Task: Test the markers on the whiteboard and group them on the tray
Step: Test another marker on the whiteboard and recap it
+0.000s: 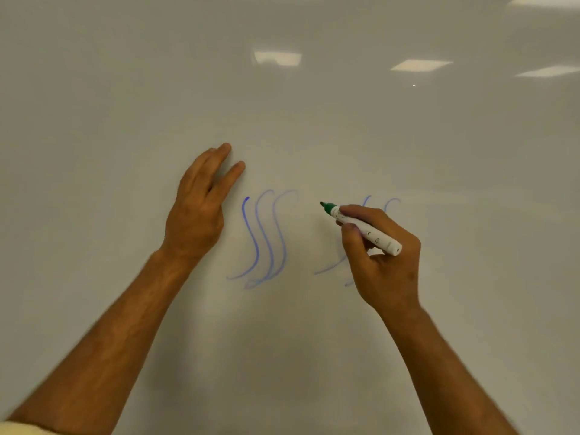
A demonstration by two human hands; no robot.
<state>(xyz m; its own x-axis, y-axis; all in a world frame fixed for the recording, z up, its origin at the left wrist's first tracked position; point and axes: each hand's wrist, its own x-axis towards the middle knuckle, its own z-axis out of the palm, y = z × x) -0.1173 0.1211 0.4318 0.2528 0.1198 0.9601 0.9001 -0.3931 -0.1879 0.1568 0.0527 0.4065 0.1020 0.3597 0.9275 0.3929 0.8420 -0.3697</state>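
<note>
Large glossy white whiteboard [314, 120] fills view; ceiling light panels reflect upper right. Tray out of sight.

My left hand [196, 211] flat against board, fingers straight, holding nothing. My right hand [381, 255] grips white-barrelled green-tipped marker [361, 226], uncapped tip at board between two sets of faint blue wavy strokes [265, 240].

Risks, as I judge: green line overlapping blue strokes muddles test; left palm smearing nearest stroke; weak pressure misreading marker as dry.

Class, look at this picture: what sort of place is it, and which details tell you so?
Probably an office or classroom: a large whiteboard with blue scribbles, and reflected ceiling light panels.
</note>
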